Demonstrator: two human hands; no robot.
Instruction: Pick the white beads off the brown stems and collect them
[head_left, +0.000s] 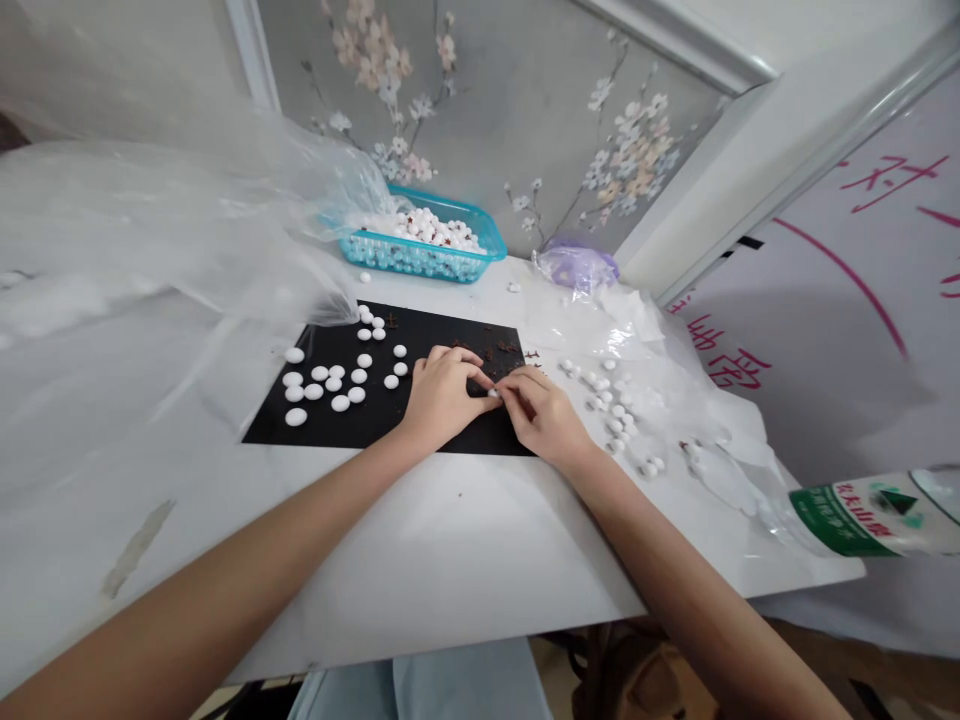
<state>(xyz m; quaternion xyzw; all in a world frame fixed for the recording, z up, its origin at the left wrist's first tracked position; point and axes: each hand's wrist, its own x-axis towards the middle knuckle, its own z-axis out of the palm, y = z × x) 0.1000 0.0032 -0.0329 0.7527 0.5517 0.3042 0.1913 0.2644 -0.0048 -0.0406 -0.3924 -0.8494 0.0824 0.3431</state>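
My left hand (442, 397) and my right hand (544, 415) meet at the right end of a black mat (330, 345). Their fingertips pinch a small white disc (493, 393) between them. Several similar white discs (322, 385) lie on the mat to the left of my left hand. Small dark brown bits (491, 352) are scattered just beyond my fingers. More white discs (611, 410) lie on a crumpled clear plastic sheet (660, 370) to the right of my right hand.
A teal plastic basket (420, 262) heaped with white discs stands at the back of the white table (442, 560). A clear plastic bag (187, 220) billows on the left. A purple bag (577, 268) sits at the back right, and a water bottle (874, 515) juts in at the right.
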